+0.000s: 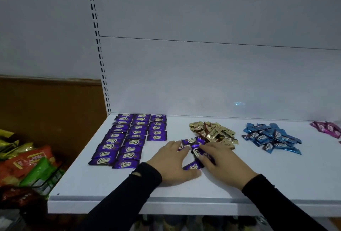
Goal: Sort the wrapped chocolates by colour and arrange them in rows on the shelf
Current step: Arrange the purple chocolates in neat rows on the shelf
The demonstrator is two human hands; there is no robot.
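Note:
Purple wrapped chocolates (pixel 129 138) lie in three rows at the left of the white shelf (pixel 114 186). A small loose cluster of purple chocolates (pixel 196 146) sits mid-shelf between my hands. My left hand (pixel 171 164) lies flat on the shelf, fingertips touching the cluster's left side. My right hand (pixel 221 160) rests on the cluster's right side, fingers over the wrappers. Behind them lies a gold pile (pixel 215 133), to the right a blue pile (pixel 271 137), and at the far right edge a pink pile (pixel 327 128).
A wire basket (pixel 48 179) with red, green and yellow snack packets (pixel 29 162) stands left of the shelf, below its level. A brown board (pixel 51 110) stands behind it. The shelf's back panel (pixel 203 75) rises white; a slotted upright (pixel 100 49) runs at its left.

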